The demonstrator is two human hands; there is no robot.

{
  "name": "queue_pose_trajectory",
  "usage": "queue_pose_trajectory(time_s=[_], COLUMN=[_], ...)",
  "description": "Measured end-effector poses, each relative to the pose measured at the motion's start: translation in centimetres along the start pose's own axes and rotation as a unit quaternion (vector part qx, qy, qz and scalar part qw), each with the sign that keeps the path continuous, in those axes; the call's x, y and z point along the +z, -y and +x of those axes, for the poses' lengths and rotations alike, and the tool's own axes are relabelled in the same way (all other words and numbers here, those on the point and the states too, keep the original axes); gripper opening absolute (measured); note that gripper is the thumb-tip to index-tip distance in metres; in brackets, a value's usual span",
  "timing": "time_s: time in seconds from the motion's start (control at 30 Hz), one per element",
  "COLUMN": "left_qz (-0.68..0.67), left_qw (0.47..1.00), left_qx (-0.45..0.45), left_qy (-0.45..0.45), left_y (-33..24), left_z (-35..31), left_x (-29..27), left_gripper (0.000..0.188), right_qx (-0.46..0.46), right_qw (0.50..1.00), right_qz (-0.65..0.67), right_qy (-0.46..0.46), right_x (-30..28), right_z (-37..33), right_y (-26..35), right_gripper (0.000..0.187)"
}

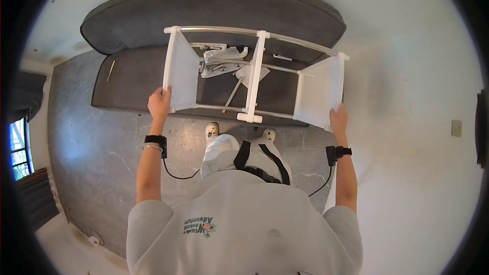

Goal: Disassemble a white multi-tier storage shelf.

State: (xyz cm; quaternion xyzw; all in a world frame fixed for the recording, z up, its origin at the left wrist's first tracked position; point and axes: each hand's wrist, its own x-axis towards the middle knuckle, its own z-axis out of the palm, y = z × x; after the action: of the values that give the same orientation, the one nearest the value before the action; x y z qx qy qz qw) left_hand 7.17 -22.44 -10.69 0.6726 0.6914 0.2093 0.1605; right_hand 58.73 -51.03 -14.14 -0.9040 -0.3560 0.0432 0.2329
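I hold a shelf rack (256,74) made of white panels and silvery tubes. It is on its side in front of the grey sofa, long ways from left to right. My left hand (159,104) is closed on the near edge of its left end panel (182,74). My right hand (339,119) grips the near corner of the right end panel (321,91). A third white piece crosses the middle, and thin tubes (219,108) join the parts. Some fingers are hidden behind the panels.
On the grey sofa (117,91), behind the frame, lie loose metal tubes (233,94), plastic bags (224,56) and a small white flat piece (282,57). A thin pale stick (110,71) is at the sofa's left. A white wall (402,112) rises close on the right.
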Motion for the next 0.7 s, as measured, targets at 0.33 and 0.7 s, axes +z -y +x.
queue_pose_trajectory(time_s=[0.33,0.7], left_qz=[-0.079,0.062], left_qw=[0.994,0.998], left_qx=[0.017,0.023], left_qy=[-0.07,0.023], left_y=[1.2,2.3], left_z=[-1.8,-3.0], left_x=[3.3,4.3], left_gripper=[0.036,0.029], right_qx=[0.059,0.104], right_qw=[0.995,0.994], right_qz=[0.028,0.037], right_qy=[-0.075,-0.015], right_x=[-0.2,0.5], right_z=[-2.2,-3.9], right_y=[1.5,0.8], right_gripper=[0.029,0.035])
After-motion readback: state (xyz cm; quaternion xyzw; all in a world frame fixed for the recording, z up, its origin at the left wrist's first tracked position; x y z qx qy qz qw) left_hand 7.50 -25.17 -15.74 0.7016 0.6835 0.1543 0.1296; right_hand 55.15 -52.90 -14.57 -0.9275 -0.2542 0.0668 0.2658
